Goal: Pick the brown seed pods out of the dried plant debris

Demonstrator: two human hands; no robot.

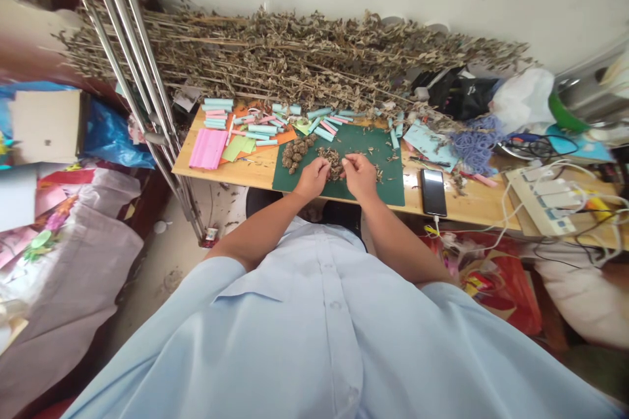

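My left hand (312,178) and my right hand (360,177) are close together above a dark green cutting mat (381,167), their fingers curled and pinching at a heap of crumbled dried plant material (334,163). The fingers hide part of the heap. To the left of the hands, a pile of brown dried pods (296,154) lies on the mat. Beyond them, light blue paper rolls (260,129) and thinner pink ones lie scattered on a wooden table (230,173), near a stack of pink paper (208,148).
A large mass of dried leafy branches (270,59) lies along the table's far side, against a steel rack (132,59). A smartphone (433,192) sits to the right of the mat, with a power strip (540,200) and tangled cables further right.
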